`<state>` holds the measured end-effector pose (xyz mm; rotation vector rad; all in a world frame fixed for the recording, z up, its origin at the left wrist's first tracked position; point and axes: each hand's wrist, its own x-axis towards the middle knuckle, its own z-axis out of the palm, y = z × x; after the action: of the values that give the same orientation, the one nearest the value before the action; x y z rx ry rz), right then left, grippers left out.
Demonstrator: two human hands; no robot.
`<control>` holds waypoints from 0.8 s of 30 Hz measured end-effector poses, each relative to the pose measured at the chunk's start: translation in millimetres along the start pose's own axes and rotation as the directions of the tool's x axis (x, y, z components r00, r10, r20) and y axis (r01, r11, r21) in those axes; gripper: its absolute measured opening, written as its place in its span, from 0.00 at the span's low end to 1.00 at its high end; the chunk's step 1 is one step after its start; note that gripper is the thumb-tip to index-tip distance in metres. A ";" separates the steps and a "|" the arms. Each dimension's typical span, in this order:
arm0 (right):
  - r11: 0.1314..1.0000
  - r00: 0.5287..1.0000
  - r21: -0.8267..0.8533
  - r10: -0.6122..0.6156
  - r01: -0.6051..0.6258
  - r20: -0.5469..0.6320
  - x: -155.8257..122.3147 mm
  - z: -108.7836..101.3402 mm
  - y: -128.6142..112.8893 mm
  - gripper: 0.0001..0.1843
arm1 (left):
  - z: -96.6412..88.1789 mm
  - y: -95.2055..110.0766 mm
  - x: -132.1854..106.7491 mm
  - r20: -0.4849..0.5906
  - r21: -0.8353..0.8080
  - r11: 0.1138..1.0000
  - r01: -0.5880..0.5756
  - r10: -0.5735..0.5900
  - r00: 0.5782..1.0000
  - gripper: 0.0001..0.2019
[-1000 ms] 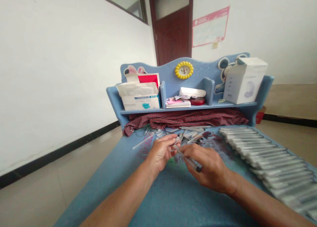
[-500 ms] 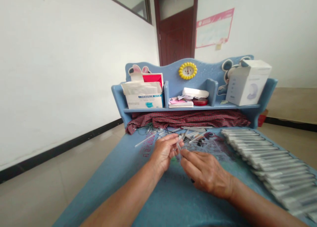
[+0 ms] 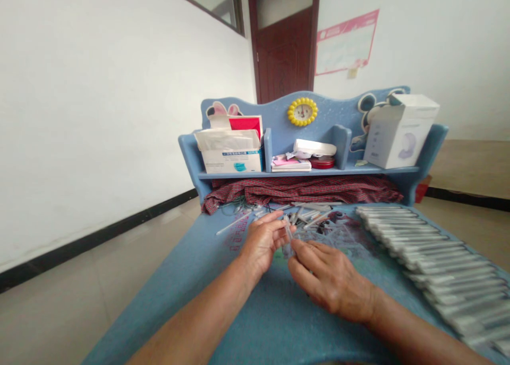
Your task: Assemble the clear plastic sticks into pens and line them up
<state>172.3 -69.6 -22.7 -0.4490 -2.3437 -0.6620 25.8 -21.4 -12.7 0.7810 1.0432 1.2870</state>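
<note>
Over the blue desk, my left hand point(image 3: 263, 239) pinches a thin translucent piece that looks like a pen barrel point(image 3: 288, 230) between thumb and fingers. My right hand point(image 3: 332, 277) is closed beside it, its thumb and forefinger at the lower end of the same piece; the finer details are blurred. Just beyond my fingers lies a loose pile of slim pen parts point(image 3: 314, 214), clear, white and black. To the right, many whitish pens point(image 3: 430, 264) with dark clips or tips lie side by side in a long row.
A blue desk point(image 3: 255, 322) carries a raised shelf point(image 3: 235, 176) at the back. On the shelf are a mask box point(image 3: 233, 160), a red tin point(image 3: 322, 163) and a white carton point(image 3: 400, 134). Checked cloth point(image 3: 303, 189) is bunched beneath it.
My right hand has shifted slightly down and left. More of the translucent piece shows between the two hands, and both still hold it. The pile and the row are unchanged.
</note>
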 end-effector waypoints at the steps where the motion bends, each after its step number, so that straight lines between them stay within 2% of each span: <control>1: 1.000 1.000 -0.005 0.000 0.000 0.000 -0.3 0.3 -0.7 0.14 | -0.4 0.2 0.0 0.010 0.006 1.000 0.002 -0.003 1.000 0.19; 7: 1.000 1.000 0.009 0.008 -0.008 0.011 -2.8 1.6 -2.4 0.14 | -2.8 0.0 0.9 0.073 0.003 1.000 0.002 -0.002 0.997 0.10; 13: 0.998 0.999 0.046 0.038 -0.038 0.003 -5.9 3.7 2.0 0.15 | -5.4 -1.1 3.1 0.129 0.035 0.999 0.038 -0.042 0.991 0.05; 17: 0.997 0.999 0.062 0.048 -0.047 -0.007 -6.4 2.3 1.9 0.16 | -6.8 -3.1 4.9 0.106 0.055 0.997 0.047 -0.053 0.993 0.04; 24: 0.999 1.000 0.037 0.028 -0.027 -0.013 -4.0 1.7 0.6 0.18 | -3.9 -10.1 6.3 0.030 0.048 0.999 -0.006 0.005 1.000 0.05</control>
<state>174.7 -68.7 -26.3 -0.4585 -2.3290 -0.6065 25.7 -17.1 -24.5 0.8374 1.0516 1.2550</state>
